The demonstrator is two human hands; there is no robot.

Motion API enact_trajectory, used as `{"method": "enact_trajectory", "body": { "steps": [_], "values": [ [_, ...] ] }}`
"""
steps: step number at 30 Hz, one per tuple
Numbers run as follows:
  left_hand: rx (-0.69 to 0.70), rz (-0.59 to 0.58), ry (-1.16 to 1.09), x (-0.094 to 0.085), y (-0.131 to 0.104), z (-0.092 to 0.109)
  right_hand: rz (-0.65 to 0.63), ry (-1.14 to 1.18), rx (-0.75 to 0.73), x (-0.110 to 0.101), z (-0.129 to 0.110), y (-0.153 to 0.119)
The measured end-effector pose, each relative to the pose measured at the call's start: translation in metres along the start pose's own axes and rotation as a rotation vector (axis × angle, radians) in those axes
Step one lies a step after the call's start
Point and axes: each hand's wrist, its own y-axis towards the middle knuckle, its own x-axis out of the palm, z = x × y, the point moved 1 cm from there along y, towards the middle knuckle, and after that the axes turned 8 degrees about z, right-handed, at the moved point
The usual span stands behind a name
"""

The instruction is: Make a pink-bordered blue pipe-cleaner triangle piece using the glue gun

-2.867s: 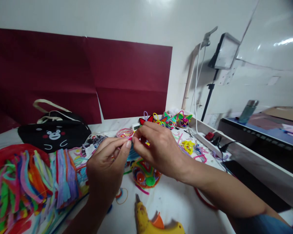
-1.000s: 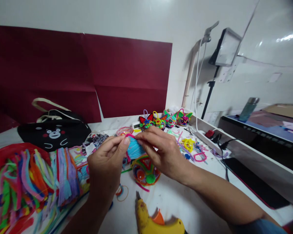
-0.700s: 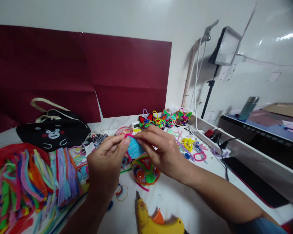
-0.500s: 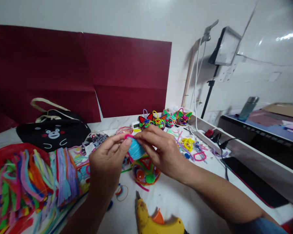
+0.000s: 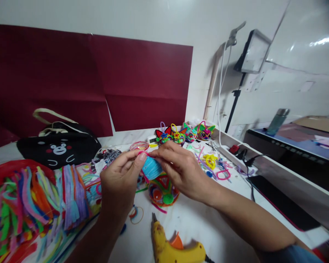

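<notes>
- and here we are at the pinch: the left hand (image 5: 119, 175) has thumb and forefinger closed narrow on the pink strip (image 5: 143, 153), right at its end.
- the right hand (image 5: 182, 168) comes in from three o'clock, fingertips drawn narrow at the strip's other side; exactly how they grip it is hidden.
- the blue ribbed piece (image 5: 151, 169) sits just under that pinch, five o'clock from the left fingertips and about six from the right, its top edge partly covered by fingers.
- at five o'clock from the blue piece, the round ornament (image 5: 163, 193) shows an orange eye and a green dot, on the white table (image 5: 214, 230).
- down at six o'clock, the yellow glue gun (image 5: 170, 244), nozzle up towards twelve.
- over at eight, bundled fuzzy strips (image 5: 72, 197); at one, four cat-eared ornaments (image 5: 190, 134).
- writing check: the black bag (image 5: 60, 148) at ten carries a printed bear face, no words legible; the small display (image 5: 152, 140) at twelve is too tiny to read; pale marks on the dark edge (image 5: 287, 149) at two are unreadable.
</notes>
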Motion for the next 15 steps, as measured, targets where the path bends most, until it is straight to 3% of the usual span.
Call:
{"method": "enact_trajectory", "body": {
  "steps": [5, 15],
  "values": [
    [0.012, 0.043, -0.029, -0.0013, 0.0004, 0.0008, 0.025, 0.007, 0.002, -0.0014, 0.0038, -0.0033],
    [0.05, 0.052, 0.047, -0.0025, 0.0025, 0.0066, -0.045, -0.073, -0.024, -0.0063, -0.0014, -0.008]
  ]
}}
